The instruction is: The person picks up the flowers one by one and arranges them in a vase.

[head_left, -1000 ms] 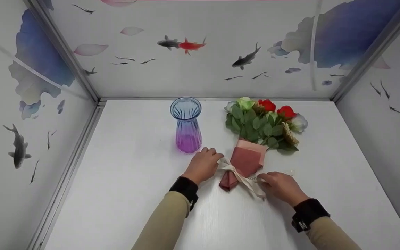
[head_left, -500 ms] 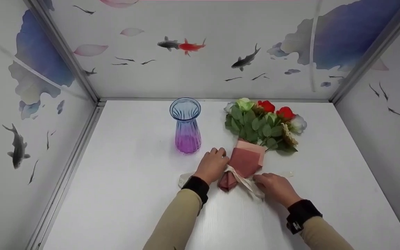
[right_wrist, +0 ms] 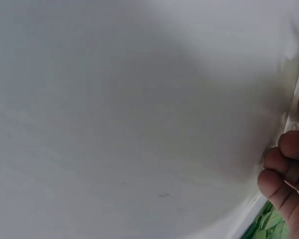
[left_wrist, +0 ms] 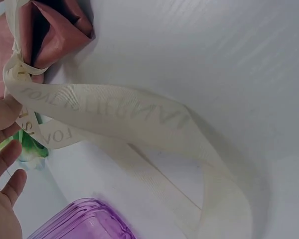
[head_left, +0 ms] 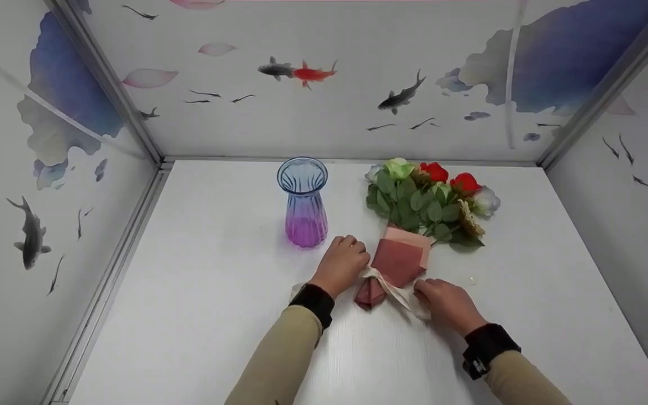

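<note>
A bouquet of artificial flowers (head_left: 431, 197) lies at the back right, its stems in a dusty-red paper wrap (head_left: 400, 261). Round the narrow part of the wrap runs a cream ribbon (head_left: 396, 291) with printed lettering. My left hand (head_left: 341, 264) pinches the ribbon close to the left side of the wrap. A long loose length of ribbon (left_wrist: 114, 107) curves away from these fingers in the left wrist view. On the other side, my right hand (head_left: 450, 304) pinches the ribbon between thumb and fingers. In the right wrist view only the fingertips (right_wrist: 271, 181) and a bit of ribbon show.
A ribbed glass vase (head_left: 304, 205), blue above and purple below, stands upright just beyond my left hand. The white tabletop (head_left: 200, 315) is bounded by printed panels at the back (head_left: 341, 129) and on both sides.
My left hand has shifted right, closer to the wrap, and a loose ribbon length now shows behind its wrist. The right hand has moved slightly left. Bouquet and vase stay put.
</note>
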A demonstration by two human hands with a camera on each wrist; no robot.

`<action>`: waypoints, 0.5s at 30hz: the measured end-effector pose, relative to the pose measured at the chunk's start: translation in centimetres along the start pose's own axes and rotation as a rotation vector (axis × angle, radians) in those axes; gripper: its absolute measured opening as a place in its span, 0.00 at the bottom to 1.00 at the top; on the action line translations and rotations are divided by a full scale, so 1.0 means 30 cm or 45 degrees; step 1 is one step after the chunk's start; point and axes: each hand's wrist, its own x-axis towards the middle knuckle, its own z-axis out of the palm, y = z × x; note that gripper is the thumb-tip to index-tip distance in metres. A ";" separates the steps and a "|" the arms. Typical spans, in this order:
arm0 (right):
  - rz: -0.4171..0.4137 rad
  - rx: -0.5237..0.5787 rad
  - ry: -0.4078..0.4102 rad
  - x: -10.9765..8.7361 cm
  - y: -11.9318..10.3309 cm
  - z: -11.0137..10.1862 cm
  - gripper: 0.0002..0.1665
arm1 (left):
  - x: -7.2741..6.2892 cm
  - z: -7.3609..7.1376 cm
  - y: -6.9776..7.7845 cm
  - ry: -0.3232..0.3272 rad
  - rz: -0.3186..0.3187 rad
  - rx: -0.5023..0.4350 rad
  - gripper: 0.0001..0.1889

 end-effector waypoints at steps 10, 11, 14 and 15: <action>-0.196 0.014 0.268 0.029 0.010 0.004 0.11 | 0.005 -0.019 -0.009 -0.054 0.055 0.039 0.05; -0.202 0.016 0.269 0.031 0.010 0.003 0.10 | 0.004 -0.021 -0.011 -0.061 0.059 0.038 0.04; -0.192 0.005 0.237 0.031 0.003 -0.003 0.10 | 0.001 -0.027 -0.015 -0.077 0.069 0.033 0.04; -0.185 0.005 0.227 0.029 0.001 -0.005 0.10 | -0.001 -0.027 -0.017 -0.083 0.073 0.034 0.05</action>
